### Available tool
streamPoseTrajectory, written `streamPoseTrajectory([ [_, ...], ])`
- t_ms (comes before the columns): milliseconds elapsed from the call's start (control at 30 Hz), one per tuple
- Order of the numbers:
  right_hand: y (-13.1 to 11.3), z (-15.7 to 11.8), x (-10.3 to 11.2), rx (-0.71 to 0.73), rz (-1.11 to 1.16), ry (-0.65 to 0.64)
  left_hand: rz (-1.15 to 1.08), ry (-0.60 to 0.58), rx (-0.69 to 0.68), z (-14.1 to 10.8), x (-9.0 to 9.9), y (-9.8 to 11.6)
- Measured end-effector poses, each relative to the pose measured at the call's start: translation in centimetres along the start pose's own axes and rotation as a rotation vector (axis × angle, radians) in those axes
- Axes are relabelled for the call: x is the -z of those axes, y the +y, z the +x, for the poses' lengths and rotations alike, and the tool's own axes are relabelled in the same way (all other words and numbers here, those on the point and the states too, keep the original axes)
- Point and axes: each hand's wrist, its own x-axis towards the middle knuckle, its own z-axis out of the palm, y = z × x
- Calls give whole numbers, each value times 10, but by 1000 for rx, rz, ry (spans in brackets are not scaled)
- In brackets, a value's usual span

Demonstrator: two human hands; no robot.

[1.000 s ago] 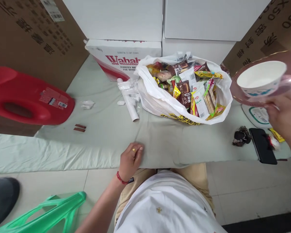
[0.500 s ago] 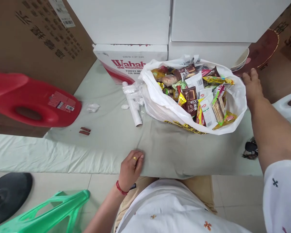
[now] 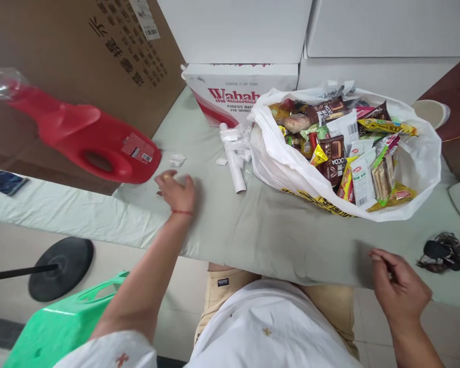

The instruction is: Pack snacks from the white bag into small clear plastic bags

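My left hand (image 3: 176, 191) reaches over the green cloth beside the base of a red plastic jug (image 3: 99, 140). Its fingers are bent but apart, and nothing shows in its grip. A bit of brown (image 3: 159, 193) peeks out by its fingertips, mostly hidden. At the table's front edge on the right, my right hand (image 3: 400, 286) is loosely closed, with nothing visible between thumb and forefinger. A white plastic bag (image 3: 266, 148) full of wrapped snacks stands open between the hands, apart from both. Just beyond my left hand lies a small crumpled white wrapper (image 3: 176, 159).
A white cardboard tube (image 3: 235, 174) with clear plastic lies left of the bag. Behind stand a Wahaha water carton (image 3: 241, 76) and a big brown box (image 3: 72, 41). Keys (image 3: 442, 251) lie at right. A green stool (image 3: 61, 327) is below left.
My left hand has moved from the table's front edge forward and left to the jug's base. My right hand has drawn back from beside the bowl and closed. The view has shifted left.
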Motion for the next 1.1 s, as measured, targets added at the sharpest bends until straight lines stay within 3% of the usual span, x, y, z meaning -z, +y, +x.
streamPoseTrajectory([
  [67, -3, -14, -4, 78, 0, -61, 52, 84, 56, 33, -8, 6],
  [133, 0, -17, -9, 82, -19, -92, 81, 90, 93, 57, -16, 12],
  [233, 6, -15, -18, 93, -38, -105, 65, -45, 83, 76, -25, 19],
  [300, 7, -15, -22, 114, -66, -84, 31, -138, 15, 71, -28, 23],
  [400, 8, -19, -26, 141, -105, -56, -41, -192, -125, 27, -26, 26],
  [500, 4, -22, -24, 60, -51, -59, -121, -177, -176, -56, -17, 27],
  [567, -9, -22, -21, -42, 52, -65, -352, -239, -203, -118, -10, 28],
  [633, -33, -20, -22, -95, 202, -151, -550, -362, -193, -171, -5, 33],
  [700, -63, -16, -31, -97, 377, -370, -610, -439, -210, -207, -3, 42],
  [800, -106, -11, -57, -170, 589, -692, -560, -482, -385, -229, -4, 56],
  [867, -123, -7, -76, -219, 658, -809, -545, -492, -520, -232, -5, 63],
  [933, -129, -5, -90, -277, 710, -858, -592, -496, -549, -230, -5, 67],
  [1000, -126, -5, -96, -373, 765, -840, -682, -488, -430, -227, -4, 69],
  [1100, -116, -8, -93, -440, 740, -712, -822, -587, -68, -225, -2, 72],
])
